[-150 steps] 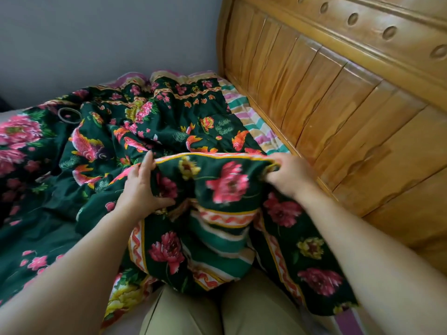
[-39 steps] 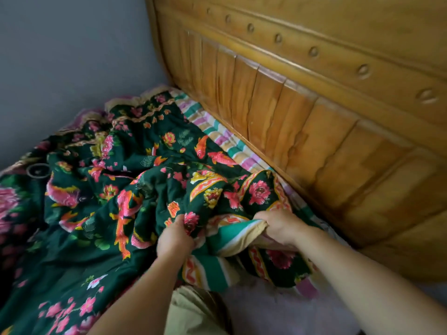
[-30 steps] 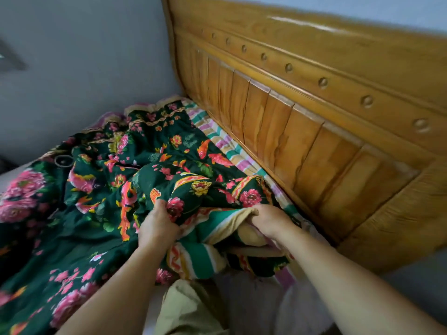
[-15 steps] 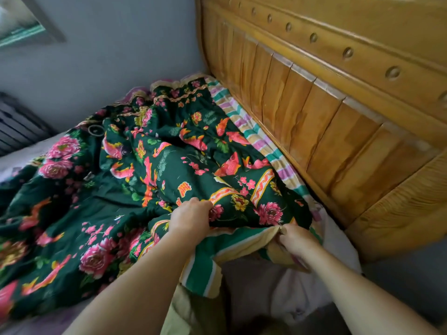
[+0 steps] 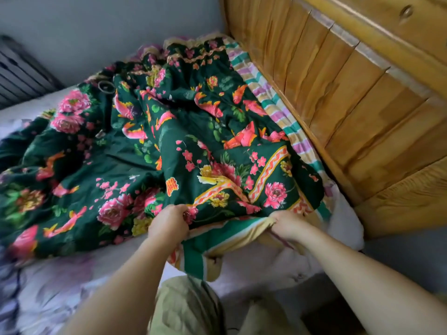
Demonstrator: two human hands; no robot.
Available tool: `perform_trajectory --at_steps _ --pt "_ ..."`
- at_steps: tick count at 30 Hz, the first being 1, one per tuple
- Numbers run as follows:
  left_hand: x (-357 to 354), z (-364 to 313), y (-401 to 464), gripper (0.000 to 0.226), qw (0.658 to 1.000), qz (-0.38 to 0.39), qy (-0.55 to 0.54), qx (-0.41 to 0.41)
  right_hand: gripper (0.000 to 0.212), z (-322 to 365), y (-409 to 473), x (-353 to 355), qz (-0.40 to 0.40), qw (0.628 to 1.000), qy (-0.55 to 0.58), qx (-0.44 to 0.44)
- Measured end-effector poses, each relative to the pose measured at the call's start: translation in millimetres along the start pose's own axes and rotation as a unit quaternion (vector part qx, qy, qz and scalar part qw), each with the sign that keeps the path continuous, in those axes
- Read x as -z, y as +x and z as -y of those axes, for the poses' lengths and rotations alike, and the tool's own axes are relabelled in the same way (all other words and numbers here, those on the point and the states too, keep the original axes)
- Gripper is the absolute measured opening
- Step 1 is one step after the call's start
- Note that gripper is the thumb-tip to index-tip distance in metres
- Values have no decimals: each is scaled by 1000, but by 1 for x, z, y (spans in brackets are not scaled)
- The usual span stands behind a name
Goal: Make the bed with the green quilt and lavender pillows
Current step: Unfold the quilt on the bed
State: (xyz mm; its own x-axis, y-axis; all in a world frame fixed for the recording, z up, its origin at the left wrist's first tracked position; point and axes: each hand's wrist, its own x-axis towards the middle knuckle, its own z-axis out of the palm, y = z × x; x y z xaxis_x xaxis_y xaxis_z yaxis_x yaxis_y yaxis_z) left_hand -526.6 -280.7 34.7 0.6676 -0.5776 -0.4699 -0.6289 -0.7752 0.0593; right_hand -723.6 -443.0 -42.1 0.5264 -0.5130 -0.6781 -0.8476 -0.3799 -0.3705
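While both fists grip cloth: the quilt's near edge is lifted off the sheet.
Left hand (image 5: 169, 222): closed on floral fabric at the green quilt (image 5: 150, 151) edge.
Right hand (image 5: 287, 224): pinched shut on the striped underside of the corner.
Quilt: rumpled across the lavender sheet (image 5: 72, 281), one side against the wooden headboard (image 5: 358, 97).
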Motion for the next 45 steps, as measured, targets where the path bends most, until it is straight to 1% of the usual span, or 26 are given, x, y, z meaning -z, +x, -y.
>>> perform_trajectory --at_steps 2,4,7,11,13,16,19,22,24,26,27,28,29,31,32,33,34,35,36,37,39,40,41,42,44,45 --pt "-1 12 -2 50 1000 -1 -21 12 10 12 -3 1 -20 1000 -16 8" --pt "1 20 -2 47 999 -7 -36 14 9 23 -9 6 -59 998 -15 16" --pt "7 42 -3 45 998 -22 -59 20 14 48 -24 10 -123 991 10 42" --pt "16 87 -6 46 994 -48 -83 43 25 89 -47 7 -173 980 13 95" --pt "25 110 -9 50 993 -60 -86 59 25 113 -58 5 -178 977 22 111" --pt "41 150 -22 45 989 -94 -89 66 20 162 -81 1 -180 974 35 135" --pt "63 195 -36 42 984 -136 -91 77 23 210 -108 -7 -193 963 49 179" --pt "82 246 -53 46 978 -170 -76 92 27 253 -139 -29 -180 956 19 232" --pt "87 264 -59 47 983 -148 -36 100 29 269 -149 -42 -186 952 18 243" --pt "88 260 -66 47 989 -107 23 103 30 275 -152 -47 -199 954 28 225" --pt "88 253 -70 53 992 -91 38 79 29 275 -152 -47 -201 956 37 212" --pt "86 243 -72 67 997 -72 36 22 27 275 -154 -49 -202 958 48 200" --pt "84 228 -76 84 997 -42 14 -63 25 273 -155 -49 -203 958 61 190" --pt "78 186 -85 108 972 21 -78 -219 15 271 -156 -52 -209 957 77 184" --pt "72 165 -89 115 958 31 -110 -263 8 271 -156 -54 -210 957 74 187" --pt "64 149 -92 118 952 16 -122 -282 5 270 -157 -57 -214 956 68 189" --pt "56 136 -93 116 952 -20 -129 -277 8 269 -157 -59 -218 955 68 190" --pt "48 127 -93 107 954 -58 -142 -259 10 266 -157 -61 -226 952 80 193" --pt "41 121 -93 93 954 -90 -155 -242 10 260 -158 -61 -232 947 106 193" --pt "37 118 -93 74 953 -111 -157 -233 11 252 -157 -61 -230 944 136 194" --pt "33 117 -93 38 956 -121 -151 -222 21 232 -155 -60 -191 941 190 207" --pt "31 115 -91 30 955 -121 -166 -212 30 218 -153 -59 -171 941 196 219" --pt "30 118 -90 26 952 -116 -208 -193 43 207 -149 -60 -157 947 173 222" --pt "28 117 -89 24 941 -98 -278 -168 60 192 -144 -61 -148 958 136 207" --pt "28 114 -88 20 896 -72 -424 -112 94 164 -133 -70 -136 982 45 122" --pt "31 109 -88 16 873 -63 -475 -91 105 149 -126 -76 -126 989 20 74"
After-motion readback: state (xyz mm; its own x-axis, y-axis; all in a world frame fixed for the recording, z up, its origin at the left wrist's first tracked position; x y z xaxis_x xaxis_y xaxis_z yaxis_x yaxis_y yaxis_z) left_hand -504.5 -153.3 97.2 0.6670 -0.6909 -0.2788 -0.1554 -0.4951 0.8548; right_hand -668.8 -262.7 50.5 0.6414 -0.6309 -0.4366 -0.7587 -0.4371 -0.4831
